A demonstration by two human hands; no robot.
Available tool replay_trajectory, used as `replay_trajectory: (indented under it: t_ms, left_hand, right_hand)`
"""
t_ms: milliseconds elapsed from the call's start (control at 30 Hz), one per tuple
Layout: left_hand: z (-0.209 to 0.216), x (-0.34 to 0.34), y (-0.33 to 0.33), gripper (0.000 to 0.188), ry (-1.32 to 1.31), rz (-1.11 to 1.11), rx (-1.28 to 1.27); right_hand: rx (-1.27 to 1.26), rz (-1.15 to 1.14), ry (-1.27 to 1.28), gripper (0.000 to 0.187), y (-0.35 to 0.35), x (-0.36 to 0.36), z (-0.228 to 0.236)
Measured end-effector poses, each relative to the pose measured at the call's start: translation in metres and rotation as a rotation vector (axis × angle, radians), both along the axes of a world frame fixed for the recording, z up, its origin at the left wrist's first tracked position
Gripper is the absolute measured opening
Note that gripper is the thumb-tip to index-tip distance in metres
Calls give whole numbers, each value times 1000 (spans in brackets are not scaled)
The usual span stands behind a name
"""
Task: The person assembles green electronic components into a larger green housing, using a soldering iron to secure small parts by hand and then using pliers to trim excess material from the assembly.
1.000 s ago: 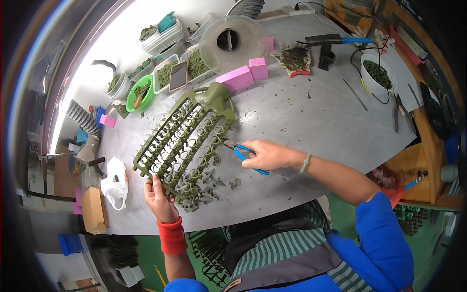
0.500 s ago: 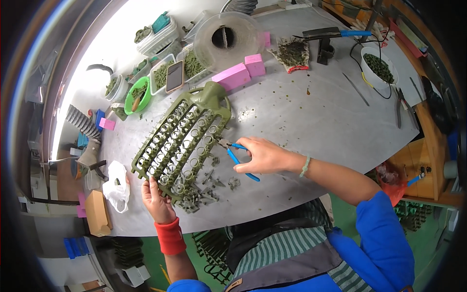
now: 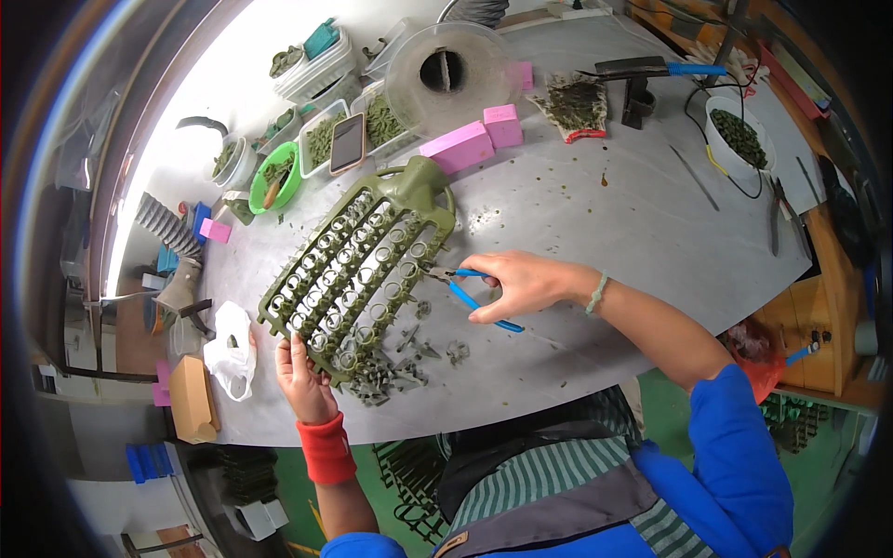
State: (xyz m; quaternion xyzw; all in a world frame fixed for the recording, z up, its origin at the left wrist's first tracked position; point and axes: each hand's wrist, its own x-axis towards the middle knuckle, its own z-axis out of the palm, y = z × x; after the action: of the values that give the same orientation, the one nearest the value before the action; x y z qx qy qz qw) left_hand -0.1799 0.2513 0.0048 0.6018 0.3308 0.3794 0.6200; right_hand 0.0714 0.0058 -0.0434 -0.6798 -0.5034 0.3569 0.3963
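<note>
A green rack-like frame (image 3: 375, 200) with rows of round rings lies slantwise on the grey table, its thick rounded end farthest from me. My left hand (image 3: 305, 379) is closed on its near left corner, thumb and fingers pinching the edge. In my right hand (image 3: 526, 286) is a pair of blue-handled cutting pliers (image 3: 461, 288), the handles apart. The jaws reach the frame's right edge beside the last row of rings; whether they touch it I cannot tell. Small loose green pieces (image 3: 389, 377) lie heaped along the frame's near right side.
Beyond the frame stand pink blocks (image 3: 458, 149), a phone (image 3: 348, 144), tubs of green pieces and a bright green bowl (image 3: 290, 166). A white bowl (image 3: 714, 139), a thin rod (image 3: 696, 179) and other pliers (image 3: 779, 209) are at the right. A white bag (image 3: 230, 353) lies left.
The whole view has shifted slightly, so the table appears farther right. The pliers have turned a little, their lower handle swinging up and right. My left hand keeps its hold on the frame.
</note>
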Motion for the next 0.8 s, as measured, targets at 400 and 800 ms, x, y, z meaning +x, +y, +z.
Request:
replay_trajectory:
  t_ms: [400, 800]
  left_hand:
    - [4, -3, -2, 10, 37, -1, -12]
    - [3, -1, -4, 9, 28, -3, -30]
  right_hand:
    - [34, -2, 104, 56, 9, -9, -8]
    - [19, -72, 394, 28, 6, -24, -6]
